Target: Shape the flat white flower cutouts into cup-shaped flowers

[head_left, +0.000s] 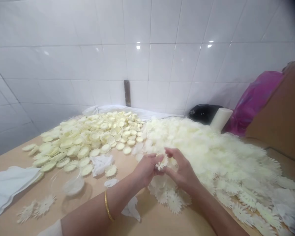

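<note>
Cream-white, thin, fringed flower-shaped cutout (160, 166) sits pinched between the fingertips of both hands, the left hand (145, 168) and right hand (182, 170) closed on it from either side, just above the tan wooden surface (152, 219). A loose white heap of similar cutouts (211, 147) crowds the right; flat yellowish pressed discs (88, 137) spread left; bare surface lies nearest the person

Glass bowl (72, 184), white cloth (7, 186), pink bag (252, 101), black object (203, 113).
</note>
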Demonstrator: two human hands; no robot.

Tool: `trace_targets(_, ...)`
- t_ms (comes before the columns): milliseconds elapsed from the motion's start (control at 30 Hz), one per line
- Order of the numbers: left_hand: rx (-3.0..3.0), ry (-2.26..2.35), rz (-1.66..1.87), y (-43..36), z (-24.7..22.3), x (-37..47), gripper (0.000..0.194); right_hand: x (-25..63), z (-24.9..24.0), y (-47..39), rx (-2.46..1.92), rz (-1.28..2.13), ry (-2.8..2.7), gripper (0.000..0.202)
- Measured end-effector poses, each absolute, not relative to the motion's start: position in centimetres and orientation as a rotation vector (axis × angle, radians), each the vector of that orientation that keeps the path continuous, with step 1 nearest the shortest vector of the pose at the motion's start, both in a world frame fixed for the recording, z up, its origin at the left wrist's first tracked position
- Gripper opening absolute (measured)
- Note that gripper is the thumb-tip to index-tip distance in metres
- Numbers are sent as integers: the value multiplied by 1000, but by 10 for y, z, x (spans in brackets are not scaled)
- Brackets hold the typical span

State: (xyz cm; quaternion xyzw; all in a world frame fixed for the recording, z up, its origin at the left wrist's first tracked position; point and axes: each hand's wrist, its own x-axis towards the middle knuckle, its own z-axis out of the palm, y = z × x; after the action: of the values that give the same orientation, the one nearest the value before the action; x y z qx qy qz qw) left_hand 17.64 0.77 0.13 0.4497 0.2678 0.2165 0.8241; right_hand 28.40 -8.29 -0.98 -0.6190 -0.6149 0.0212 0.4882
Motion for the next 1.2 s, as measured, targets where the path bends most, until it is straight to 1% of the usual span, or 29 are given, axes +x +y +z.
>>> trace_targets(67, 978, 492, 405, 9, 1, 175, 14, 286, -11, -82, -1504, 86, -1444, 26)
trace_targets(133, 987, 433, 363, 7, 2, 174, 20, 286, -9, -82, -1497, 146, -1397, 19)
trace_targets(200, 985, 403, 334, 3, 4, 172, 31, 285, -6, -84, -1494, 204, -1340, 16)
trace_targets(267, 1045, 409, 338, -4, 4, 169, 38, 282, -3, -87, -1487, 266, -1315, 16)
trace_targets(367, 1297, 518, 424, -13, 6, 158, 29, 278, -2, -91, -1517, 315, -1382, 17)
trace_targets(467, 1590, 706, 548, -11, 15, 134, 18, 278, -6, -91, -1588, 233, -1495, 18)
trace_targets(567, 1826, 863, 545, 1, 35, 97, 17, 280, -10, -89, -1660, 105, -1491, 20)
trace_targets(633, 2008, 953, 557, 12, 49, 71, 14, 283, -11, -88, -1676, 84, -1476, 20)
trace_targets(767, 2505, 1034, 304, 24, 60, 35, 18, 285, -12, -87, -1682, 113, -1467, 21)
trace_targets(900, 2816, 962, -127, 18, 49, 19, 22, 283, -12, -88, -1680, 121, -1474, 19)
trace_targets(1000, 2968, 901, -338, 15, 43, 18, 20, 282, -12, -88, -1671, 92, -1479, 19)
trace_targets(1100, 3005, 871, -301, 17, 41, 25, 17, 282, -11, -87, -1653, 75, -1480, 19)
trace_targets(1200, 3084, 956, -135, 27, 37, 37, 24, 282, -8, -86, -1620, 64, -1456, 19)
